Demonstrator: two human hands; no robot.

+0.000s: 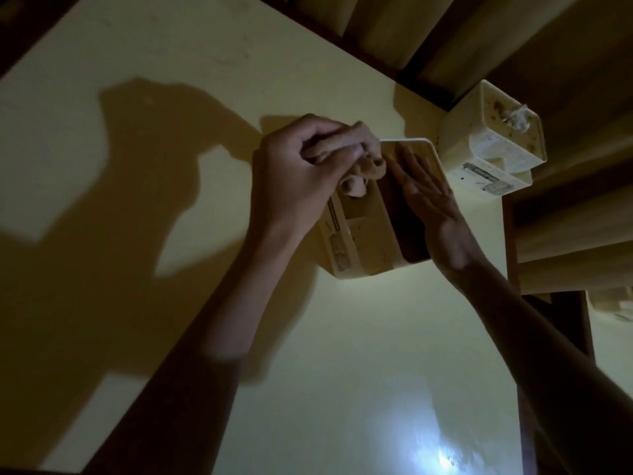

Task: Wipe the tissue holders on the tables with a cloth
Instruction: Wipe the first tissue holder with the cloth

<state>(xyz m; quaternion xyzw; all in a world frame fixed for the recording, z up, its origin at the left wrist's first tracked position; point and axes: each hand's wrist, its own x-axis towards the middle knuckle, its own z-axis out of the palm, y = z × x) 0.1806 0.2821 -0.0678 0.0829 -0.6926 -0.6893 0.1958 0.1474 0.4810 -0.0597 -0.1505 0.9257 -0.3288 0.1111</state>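
I see my left hand [298, 173] clutching a cloth [359, 180] against a tissue holder [370, 234]; my right hand [428, 197], at three o'clock, presses it flat-fingered.

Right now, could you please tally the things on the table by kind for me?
Tissue holders: 2, one under the hands, one at the far corner
Cloths: 1, gripped by the left hand
Total: 3
The right hand lies flat on the near holder.
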